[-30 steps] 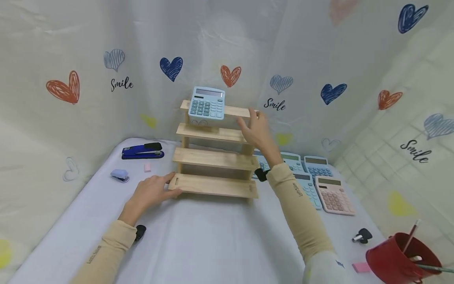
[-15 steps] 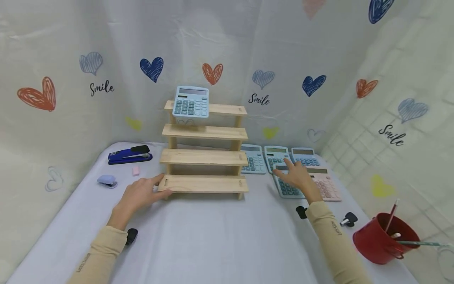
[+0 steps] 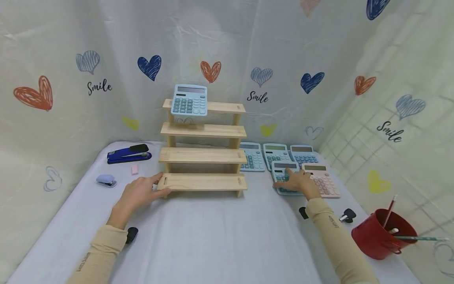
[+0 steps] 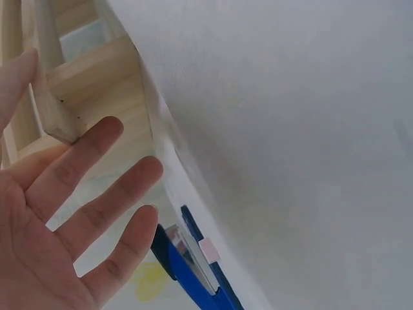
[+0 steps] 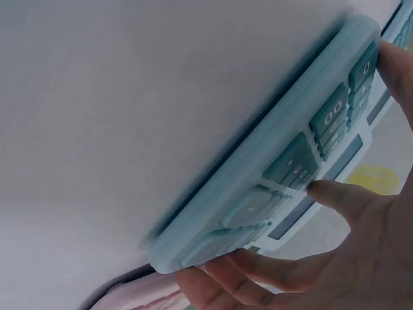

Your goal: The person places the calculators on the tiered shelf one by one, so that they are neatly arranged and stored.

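A wooden four-tier shelf (image 3: pixel 202 156) stands at the table's centre back. My left hand (image 3: pixel 138 195) pinches the left end of its lowest board between thumb and index finger; the other fingers (image 4: pixel 116 194) extend past it in the left wrist view. On the top board, at the left, a light blue calculator (image 3: pixel 189 100) leans back. My right hand (image 3: pixel 298 183) spans another blue calculator (image 5: pixel 255 165) lying in front of others at the right. Its thumb is at one side edge, several fingers (image 5: pixel 258 274) at the other, and one fingertip touches the keys.
Beside that calculator lies a pink calculator (image 3: pixel 320 181), with blue calculators (image 3: pixel 274 154) in a row behind. A blue stapler (image 3: pixel 129 154), small light-blue stapler (image 3: pixel 106 180) and pink eraser (image 3: pixel 134 169) lie left. A red bucket (image 3: pixel 376 236) with pencils stands front right.
My right hand has moved from the shelf's top board down and right onto the front blue calculator. My left hand stays at the lowest board. The head view has shifted right.
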### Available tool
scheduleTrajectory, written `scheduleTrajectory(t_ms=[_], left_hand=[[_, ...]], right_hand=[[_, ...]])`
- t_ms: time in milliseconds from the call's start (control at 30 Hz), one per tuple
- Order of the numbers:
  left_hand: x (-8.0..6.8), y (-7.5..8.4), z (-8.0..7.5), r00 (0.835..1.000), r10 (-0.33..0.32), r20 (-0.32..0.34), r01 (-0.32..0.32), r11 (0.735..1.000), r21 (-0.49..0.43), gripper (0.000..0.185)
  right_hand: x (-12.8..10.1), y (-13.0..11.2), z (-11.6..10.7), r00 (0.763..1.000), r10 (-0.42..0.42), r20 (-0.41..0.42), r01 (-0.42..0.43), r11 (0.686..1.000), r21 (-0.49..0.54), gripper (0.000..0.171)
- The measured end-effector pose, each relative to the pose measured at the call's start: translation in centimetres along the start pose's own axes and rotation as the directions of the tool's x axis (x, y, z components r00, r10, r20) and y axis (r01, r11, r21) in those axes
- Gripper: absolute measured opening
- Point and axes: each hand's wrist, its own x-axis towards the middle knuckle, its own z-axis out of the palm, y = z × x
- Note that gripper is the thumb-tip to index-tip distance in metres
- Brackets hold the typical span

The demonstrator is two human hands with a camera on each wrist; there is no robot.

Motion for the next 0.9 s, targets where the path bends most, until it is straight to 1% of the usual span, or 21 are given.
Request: scheduleTrajectory(t_ms=[200, 267, 367, 500, 633, 767, 900], left_hand=[[0.0, 0.0, 0.0, 1.0, -0.001, -0.013, 0.001, 1.0, 0.007, 0.082], [0.0, 0.1, -0.1, 1.0, -0.002, -0.013, 0.002, 1.0, 0.002, 0.083], [0.0, 0.2, -0.2, 1.0, -0.003, -0.011, 0.003, 1.0, -0.001, 0.083], [0.1, 0.2, -0.3, 1.0, 0.006, -0.01, -0.006, 1.0, 0.005, 0.083], [0.1, 0.1, -0.1, 1.0, 0.004, -0.001, -0.004, 1.0, 0.007, 0.083], [0.1, 0.1, 0.0, 1.0, -0.002, 0.011, 0.002, 1.0, 0.001, 0.084], [0.1, 0.1, 0.0, 1.0, 0.001, -0.008, -0.001, 1.0, 0.0, 0.083]], right_hand=[[0.2, -0.8, 0.4, 0.997, 0.044, 0.06, -0.044, 0.999, 0.003, 0.118], [0.1, -1.0, 0.4, 0.997, 0.051, 0.064, -0.052, 0.999, 0.004, 0.119], [-0.3, -0.9, 0.2, 0.998, 0.045, 0.052, -0.045, 0.999, 0.001, 0.116], [-0.9, -0.6, -0.5, 1.0, -0.002, -0.001, 0.002, 1.0, 0.007, 0.111], [-1.2, -0.8, -1.6, 0.996, -0.06, -0.059, 0.063, 0.997, 0.052, 0.108], [-1.2, -1.4, -3.7, 0.991, -0.088, -0.104, 0.094, 0.994, 0.056, 0.109], [-0.9, -2.9, -6.5, 0.979, -0.1, -0.175, 0.112, 0.992, 0.056, 0.107]])
